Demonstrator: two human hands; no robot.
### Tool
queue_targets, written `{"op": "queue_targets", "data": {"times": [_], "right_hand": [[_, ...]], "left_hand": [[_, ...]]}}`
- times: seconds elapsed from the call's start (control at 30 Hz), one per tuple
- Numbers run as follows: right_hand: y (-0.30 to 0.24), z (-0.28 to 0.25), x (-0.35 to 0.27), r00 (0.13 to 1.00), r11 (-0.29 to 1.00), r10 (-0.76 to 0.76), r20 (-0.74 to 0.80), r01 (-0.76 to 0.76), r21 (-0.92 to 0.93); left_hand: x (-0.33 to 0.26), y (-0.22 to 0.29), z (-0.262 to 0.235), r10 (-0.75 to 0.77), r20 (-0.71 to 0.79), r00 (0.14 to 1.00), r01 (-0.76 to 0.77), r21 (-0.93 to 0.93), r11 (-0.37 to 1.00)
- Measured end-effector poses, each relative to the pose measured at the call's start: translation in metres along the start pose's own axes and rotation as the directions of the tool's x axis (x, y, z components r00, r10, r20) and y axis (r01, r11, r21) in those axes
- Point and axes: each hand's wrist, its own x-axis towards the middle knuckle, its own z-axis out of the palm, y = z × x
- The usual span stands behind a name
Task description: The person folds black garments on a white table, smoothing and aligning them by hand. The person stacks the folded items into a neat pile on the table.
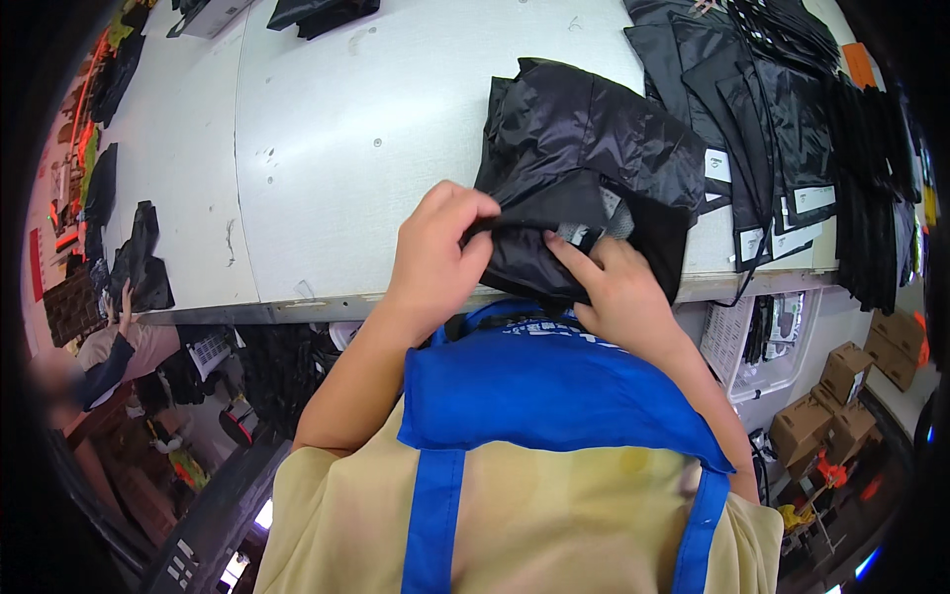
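Note:
A glossy black garment (589, 124) lies bunched on the white table in front of me, reaching its near edge. My left hand (440, 247) is closed, with thumb and index finger pinching a fold of the cloth at the garment's left side. At the garment's gathered opening, my right hand (623, 287) grips the cloth. Its index finger stretches toward a small dark label (576, 235) with light print. Grey mesh-like material (616, 213) shows beside that label, partly behind the right fingers. The fingertips of my right hand are partly hidden in the folds.
Stacked black garments with white tags (772, 148) cover the table's right side. Other black pieces (322, 12) lie at the far edge. Below right are a white plastic basket (722, 346) and cardboard boxes (807, 431). Another person's hand (124, 307) touches black cloth at far left.

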Motion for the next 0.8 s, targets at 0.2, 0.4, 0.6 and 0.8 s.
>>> {"op": "queue_targets", "data": {"times": [0.2, 0.4, 0.6, 0.8], "right_hand": [[0.011, 0.03, -0.003, 0.993, 0.993, -0.099, 0.065, 0.095, 0.067], [-0.011, -0.007, -0.013, 0.841, 0.972, 0.033, -0.54, -0.154, -0.18], [0.018, 0.004, -0.028, 0.926, 0.979, 0.202, -0.32, -0.184, 0.086], [0.027, 0.035, -0.039, 0.989, 0.989, 0.144, 0.04, -0.145, 0.028]], "left_hand": [[-0.008, -0.014, 0.018, 0.273, -0.034, 0.961, -0.259, 0.229, 0.938], [-0.015, -0.041, 0.022, 0.268, 0.133, 0.954, -0.29, 0.191, 0.938], [-0.026, -0.032, 0.006, 0.168, 0.248, 0.954, -0.194, 0.084, 0.978], [-0.047, -0.064, 0.021, 0.118, 0.45, 0.885, -0.245, 0.235, 0.941]]}}
